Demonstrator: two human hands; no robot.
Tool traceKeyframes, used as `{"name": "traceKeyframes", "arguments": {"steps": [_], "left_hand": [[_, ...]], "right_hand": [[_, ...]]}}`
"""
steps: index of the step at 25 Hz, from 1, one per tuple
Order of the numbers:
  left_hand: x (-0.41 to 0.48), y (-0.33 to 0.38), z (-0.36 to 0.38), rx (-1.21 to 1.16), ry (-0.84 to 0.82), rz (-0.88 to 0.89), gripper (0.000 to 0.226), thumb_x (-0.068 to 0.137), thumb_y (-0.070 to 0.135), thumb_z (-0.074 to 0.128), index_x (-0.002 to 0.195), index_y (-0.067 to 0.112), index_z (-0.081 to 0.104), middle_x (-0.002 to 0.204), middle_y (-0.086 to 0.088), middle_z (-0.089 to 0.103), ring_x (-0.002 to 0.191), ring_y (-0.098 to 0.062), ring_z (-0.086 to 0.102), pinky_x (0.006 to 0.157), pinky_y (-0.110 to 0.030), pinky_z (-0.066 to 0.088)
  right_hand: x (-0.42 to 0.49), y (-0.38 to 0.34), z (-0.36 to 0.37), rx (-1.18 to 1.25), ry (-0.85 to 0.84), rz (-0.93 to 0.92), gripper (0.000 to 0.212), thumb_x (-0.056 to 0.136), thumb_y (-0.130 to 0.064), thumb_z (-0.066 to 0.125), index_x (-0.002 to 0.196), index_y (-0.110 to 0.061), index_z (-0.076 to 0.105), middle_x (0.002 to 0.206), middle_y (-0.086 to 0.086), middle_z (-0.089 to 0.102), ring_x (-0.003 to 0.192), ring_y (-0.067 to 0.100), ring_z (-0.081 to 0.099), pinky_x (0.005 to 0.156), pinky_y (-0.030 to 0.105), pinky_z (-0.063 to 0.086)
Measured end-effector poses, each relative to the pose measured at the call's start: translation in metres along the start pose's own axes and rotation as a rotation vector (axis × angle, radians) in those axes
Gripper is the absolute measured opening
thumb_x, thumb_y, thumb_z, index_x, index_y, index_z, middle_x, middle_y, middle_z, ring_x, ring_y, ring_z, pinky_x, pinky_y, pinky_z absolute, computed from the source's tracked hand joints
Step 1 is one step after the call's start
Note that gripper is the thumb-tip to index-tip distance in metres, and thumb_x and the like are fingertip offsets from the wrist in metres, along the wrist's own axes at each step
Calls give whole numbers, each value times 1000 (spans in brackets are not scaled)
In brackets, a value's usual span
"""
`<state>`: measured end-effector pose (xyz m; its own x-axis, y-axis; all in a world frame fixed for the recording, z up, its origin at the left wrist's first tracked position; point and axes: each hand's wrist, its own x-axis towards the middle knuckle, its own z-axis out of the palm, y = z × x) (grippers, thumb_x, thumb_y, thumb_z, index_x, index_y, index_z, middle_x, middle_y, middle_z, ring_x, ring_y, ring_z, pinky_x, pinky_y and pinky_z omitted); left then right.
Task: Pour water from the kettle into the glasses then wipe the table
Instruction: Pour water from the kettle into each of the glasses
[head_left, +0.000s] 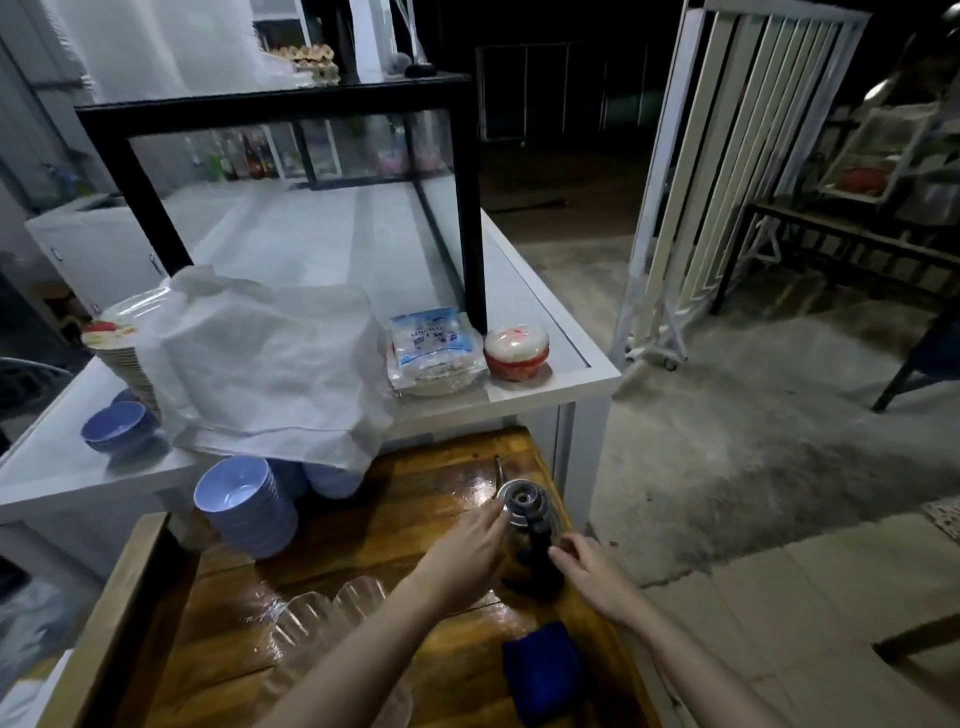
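Note:
A steel kettle (524, 506) with a black handle stands at the right edge of the glossy wooden table (426, 493). My left hand (467, 551) touches the kettle's left side near the lid with straight fingers. My right hand (587, 571) is just right of the black handle, fingers loosely curled beside it and holding nothing. Clear ribbed glasses (332, 618) stand near the table's front, left of my left forearm. A folded blue cloth (543, 670) lies on the table below the kettle.
A stack of blue bowls (244, 504) stands at the table's back left. Behind is a white counter (550, 384) with a plastic-covered stack (270, 364), plates, a packet and a red-white tub (517, 351). Concrete floor lies to the right.

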<state>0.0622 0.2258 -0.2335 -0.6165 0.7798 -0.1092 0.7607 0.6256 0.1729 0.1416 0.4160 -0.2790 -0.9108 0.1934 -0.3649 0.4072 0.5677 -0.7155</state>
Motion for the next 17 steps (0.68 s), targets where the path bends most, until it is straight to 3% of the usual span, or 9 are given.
{"name": "traceKeyframes", "arguments": {"steps": [3,6,8,10,12,15,17], "left_hand": [[30,4,9,27,-3,-14,63,102,38,31,154,14,5,163,-6,0,150,-21,2,122,-33,7],[53,3,13,18,-45,-36,65,102,40,30,154,14,0,163,-5,-5,150,-18,-6,123,-35,5],[66,0,17,19,-79,-50,67,102,41,29,154,14,-3,162,-4,-8,149,-18,-8,123,-37,5],[74,-2,22,30,-90,-44,66,102,43,26,153,15,-5,162,-5,-10,149,-17,-11,123,-38,2],[79,0,29,52,-94,-16,65,103,45,22,153,15,-6,162,-6,-10,148,-16,-13,122,-34,-3],[84,6,39,55,-68,19,66,101,50,16,153,14,-4,162,-7,-7,148,-16,-14,122,-34,-4],[84,11,45,43,-54,26,68,99,53,13,153,14,-5,162,-6,-8,148,-16,-15,122,-33,-6]], "right_hand": [[22,14,11,159,-34,15,37,101,-36,48,133,-16,51,122,0,57,110,11,57,83,16,46],[38,29,23,329,44,29,11,98,-34,54,105,-27,59,113,-3,64,113,19,60,96,39,51],[47,40,32,385,19,40,15,96,-46,52,96,-34,61,110,0,66,108,18,62,96,44,51],[50,43,40,436,-4,55,22,96,-53,46,96,-39,63,113,1,65,111,17,60,99,42,49],[49,36,44,559,-20,96,18,102,-41,43,101,-38,60,112,-7,62,113,14,57,101,36,46],[45,32,42,768,61,167,20,105,-26,39,115,-30,57,106,-15,60,103,5,56,84,21,45],[42,37,36,870,126,199,26,105,-22,40,108,-21,67,105,-4,67,101,10,61,75,21,48]]}}
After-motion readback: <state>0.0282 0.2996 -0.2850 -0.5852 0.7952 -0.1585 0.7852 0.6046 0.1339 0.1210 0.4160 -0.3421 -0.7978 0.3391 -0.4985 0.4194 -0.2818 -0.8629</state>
